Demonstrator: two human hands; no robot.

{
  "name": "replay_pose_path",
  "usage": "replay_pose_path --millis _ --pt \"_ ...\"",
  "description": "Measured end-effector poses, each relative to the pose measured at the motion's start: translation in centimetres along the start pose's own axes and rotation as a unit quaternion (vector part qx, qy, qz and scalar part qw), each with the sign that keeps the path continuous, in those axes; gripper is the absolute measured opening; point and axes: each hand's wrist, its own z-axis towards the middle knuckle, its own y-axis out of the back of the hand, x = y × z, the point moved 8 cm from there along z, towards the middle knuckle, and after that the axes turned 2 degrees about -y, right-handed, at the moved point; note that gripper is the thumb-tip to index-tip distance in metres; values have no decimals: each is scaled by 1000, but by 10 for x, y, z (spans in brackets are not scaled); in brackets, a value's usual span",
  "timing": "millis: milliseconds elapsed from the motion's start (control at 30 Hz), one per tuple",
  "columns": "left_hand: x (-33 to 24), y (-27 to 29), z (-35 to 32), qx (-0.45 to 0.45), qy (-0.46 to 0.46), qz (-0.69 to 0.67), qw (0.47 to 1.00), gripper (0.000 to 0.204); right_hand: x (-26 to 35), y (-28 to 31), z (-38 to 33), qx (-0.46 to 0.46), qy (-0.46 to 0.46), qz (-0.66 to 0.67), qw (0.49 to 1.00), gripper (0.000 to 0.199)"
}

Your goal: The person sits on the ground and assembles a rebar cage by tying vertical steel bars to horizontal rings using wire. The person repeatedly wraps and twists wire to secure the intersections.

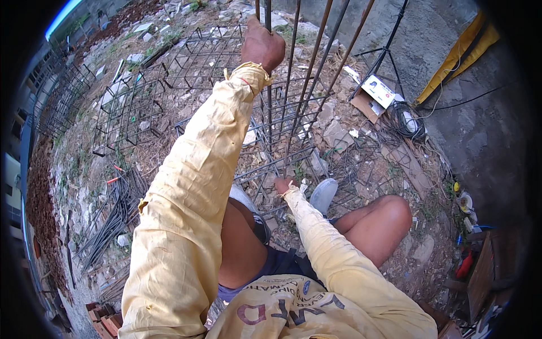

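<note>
My left hand (262,48) is raised at the top of the view, its fingers wrapped round an upright steel rebar (268,113). Several other bars (307,70) rise beside it, leaning at slightly different angles. They stand up from a rebar grid (271,169) on the rubble between my legs. Low down near the foot of these bars, my right hand (285,185) is closed. Its fingertips are mostly hidden, so whatever lies in them cannot be made out. Long yellow sleeves cover both my arms.
More rebar grids (130,113) lie at left, with a bundle of dark rods (116,203) nearer me. At right are a black tripod (385,51), a white printed box (378,92), coiled cable (407,120) and a concrete wall (480,130). Broken stones cover the ground.
</note>
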Motion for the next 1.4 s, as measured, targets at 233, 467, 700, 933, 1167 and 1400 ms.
replay_pose_path --millis 233,467,700,933,1167,1400 --pt "-18 -20 5 23 -23 -41 999 59 -17 8 44 -57 99 -64 991 21" --pt "-13 -22 7 38 -14 -68 997 63 66 70 -29 -97 108 55 988 39" --pt "-9 -18 7 20 -18 -54 998 65 89 83 -40 -145 171 153 962 29" --pt "-3 -17 6 4 -31 -57 998 66 95 87 -50 -133 228 170 949 26" --pt "-7 -12 1 30 12 -60 998 64 168 131 -75 -97 296 212 926 20" --pt "-13 -24 5 48 -41 -55 997 56 158 215 -107 -157 323 372 856 16"
